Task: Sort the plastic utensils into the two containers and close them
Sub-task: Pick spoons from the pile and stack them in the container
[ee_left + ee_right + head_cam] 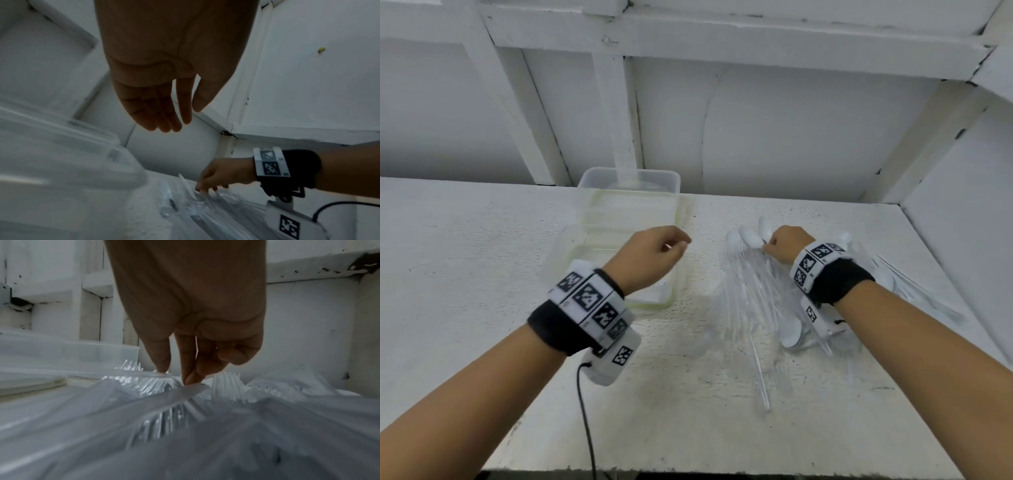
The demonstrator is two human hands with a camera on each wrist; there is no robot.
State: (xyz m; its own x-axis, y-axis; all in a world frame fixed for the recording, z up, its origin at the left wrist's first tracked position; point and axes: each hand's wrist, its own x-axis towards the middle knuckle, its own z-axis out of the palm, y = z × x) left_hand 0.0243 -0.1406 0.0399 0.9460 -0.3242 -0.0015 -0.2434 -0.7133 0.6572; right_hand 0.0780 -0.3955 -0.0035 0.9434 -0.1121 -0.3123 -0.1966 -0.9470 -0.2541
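Forearms with black wrist straps and tag-marked bands fill the lower head view, reaching over a white surface [482, 246]. Taking the pile of clear plastic utensils [753, 291] as the landmark: the right hand [786, 245] sits on the pile's far end, thumb and forefinger pinching down among fork tines and a handle, as the right wrist view shows at the fingertips [164, 368]. Several white spoons [751, 236] lie just beside that hand, and one more spoon bowl [791, 332] rests at the pile's near right. Left of the pile stand the clear containers [630, 212], one behind the other, both open and seemingly empty; I cannot pick out the lids with certainty. The left hand [650, 255] hovers between the pile and the near container, fingers relaxed and holding nothing, which the left wrist view confirms [156, 81]. These utensils look very light, stiff yet brittle, and slick; being tangled, they will likely drag neighbours along. Gripping a single handle near its middle, not the tines, seems safest, and sorting has barely begun.
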